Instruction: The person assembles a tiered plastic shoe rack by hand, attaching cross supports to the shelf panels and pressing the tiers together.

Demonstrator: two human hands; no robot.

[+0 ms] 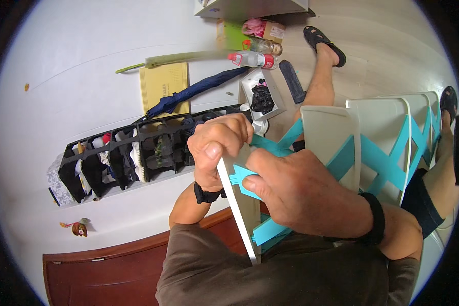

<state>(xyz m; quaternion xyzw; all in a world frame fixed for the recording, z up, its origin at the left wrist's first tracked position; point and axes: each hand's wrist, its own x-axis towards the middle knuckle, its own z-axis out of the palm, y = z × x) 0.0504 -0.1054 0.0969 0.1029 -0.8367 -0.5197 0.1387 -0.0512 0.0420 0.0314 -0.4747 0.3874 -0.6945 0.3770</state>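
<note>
A folding rack of white panels (330,125) joined by crossing teal slats (385,160) stretches from my chest toward the right. My left hand (219,145) is wrapped round the top of its nearest white end panel (246,211), which stands tilted and edge-on to me. Close beside it, my right hand (296,188) is closed on the end of a teal slat (244,181), thumb pressed on it at the panel's edge. Another teal slat (270,230) meets the same panel lower down. The slats' inner joints are partly hidden behind my right hand.
A black shoe rack (122,148) filled with shoes lies along the left. Beyond it are a blue umbrella (199,89), a yellow cardboard sheet (160,84), plastic bottles (253,58) and a white box (278,102) holding a black bag. My legs flank the rack; a red-brown door (107,275) is behind.
</note>
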